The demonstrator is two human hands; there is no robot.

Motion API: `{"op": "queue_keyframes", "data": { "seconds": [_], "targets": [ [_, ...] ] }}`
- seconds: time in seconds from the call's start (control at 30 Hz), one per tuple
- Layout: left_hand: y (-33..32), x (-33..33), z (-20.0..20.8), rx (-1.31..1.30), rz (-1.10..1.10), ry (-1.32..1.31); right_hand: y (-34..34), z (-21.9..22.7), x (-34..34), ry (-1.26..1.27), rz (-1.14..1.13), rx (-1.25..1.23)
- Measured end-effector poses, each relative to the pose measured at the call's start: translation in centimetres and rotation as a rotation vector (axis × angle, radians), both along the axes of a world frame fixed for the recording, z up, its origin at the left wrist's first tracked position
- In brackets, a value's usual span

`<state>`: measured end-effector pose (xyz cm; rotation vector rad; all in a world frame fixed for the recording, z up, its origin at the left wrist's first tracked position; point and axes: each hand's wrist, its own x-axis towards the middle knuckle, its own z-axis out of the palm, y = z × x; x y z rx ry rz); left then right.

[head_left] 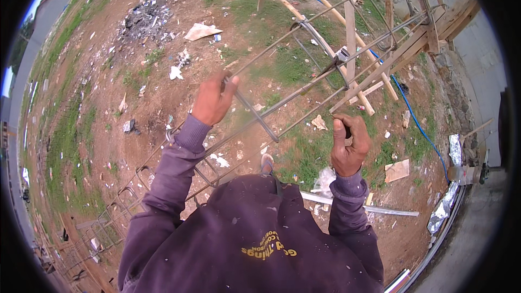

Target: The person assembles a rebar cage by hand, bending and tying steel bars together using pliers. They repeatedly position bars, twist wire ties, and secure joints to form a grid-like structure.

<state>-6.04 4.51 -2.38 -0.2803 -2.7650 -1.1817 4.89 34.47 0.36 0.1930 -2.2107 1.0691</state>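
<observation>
A long cage of steel rebar (304,88) runs slantwise from the lower left to the upper right in front of me. My left hand (213,100) is closed around the upper corner of a rectangular rebar stirrup (257,115), partly hidden by the fingers. To the right of the cage, my right hand (351,145) is curled with thumb and index finger together, apart from the bars; what it holds, if anything, cannot be made out. Farther up the cage, a small dark and pale object (340,57) rests on the bars.
Wooden supports (349,21) prop the cage's far end at upper right. A blue hose (418,119) curves along the ground toward the wall. A pale metal strip (369,208) lies near my right forearm. Rubbish and a burnt heap (145,20) lie on the dirt at upper left.
</observation>
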Motion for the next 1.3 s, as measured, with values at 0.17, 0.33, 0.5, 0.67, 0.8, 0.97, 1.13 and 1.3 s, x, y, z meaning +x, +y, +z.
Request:
{"op": "queue_keyframes", "data": {
  "seconds": [0.17,0.33,0.5,0.67,0.8,0.97,1.13,1.3],
  "targets": [
    [1.6,3.0,2.6,0.141,0.095,0.576,-1.6,3.6,-4.7,-0.203,0.338,0.032],
    [-0.5,8.4,5.0,0.064,-0.035,0.746,-5.7,2.4,-5.0,-0.301,0.701,0.025],
    [-2.7,8.9,3.9,1.188,0.31,0.048,-6.5,2.3,-7.9,0.087,0.733,0.283],
    [-3.2,7.4,1.3,0.73,0.419,-0.29,-5.9,8.4,-10.7,0.189,0.858,0.567],
    [-0.9,6.1,1.3,-0.207,0.429,0.256,-6.6,10.4,-11.1,-0.107,0.949,0.472],
    [-2.0,2.9,0.0,-0.266,0.301,0.156,-9.9,8.1,-11.8,-0.156,0.774,0.38],
    [-4.0,2.1,0.2,0.12,0.298,0.061,-10.7,5.9,-9.3,-0.159,0.562,0.31],
    [-5.3,0.7,0.3,0.303,0.134,-0.222,-11.4,4.2,-7.9,-0.078,0.45,0.203]
  ]
}}
